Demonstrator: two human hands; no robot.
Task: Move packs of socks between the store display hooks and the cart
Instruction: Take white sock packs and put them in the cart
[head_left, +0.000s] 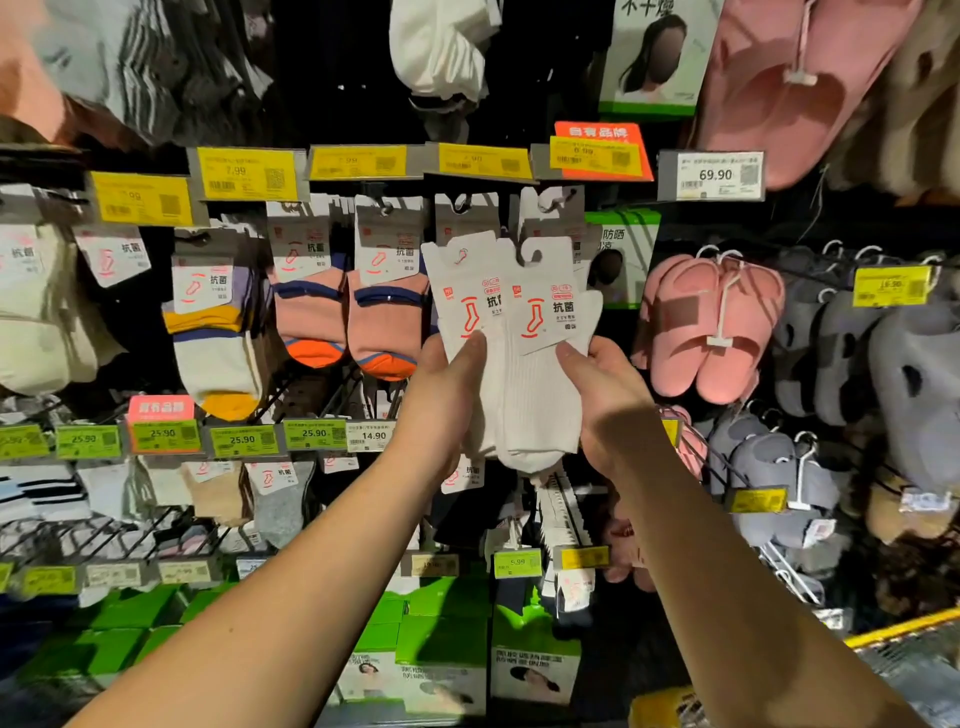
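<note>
At the centre of the frame, the left hand (441, 384) and the right hand (605, 387) each gripped a pack of white socks (524, 364), held side by side before the hooks (462, 202) carrying pink socks (384, 332) at centre left.

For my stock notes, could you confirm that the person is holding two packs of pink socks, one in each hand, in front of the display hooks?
Not quite: the head view shows the packs are white, not pink. The left hand holds one white sock pack and the right hand the other white sock pack, in front of the display hooks.
</note>
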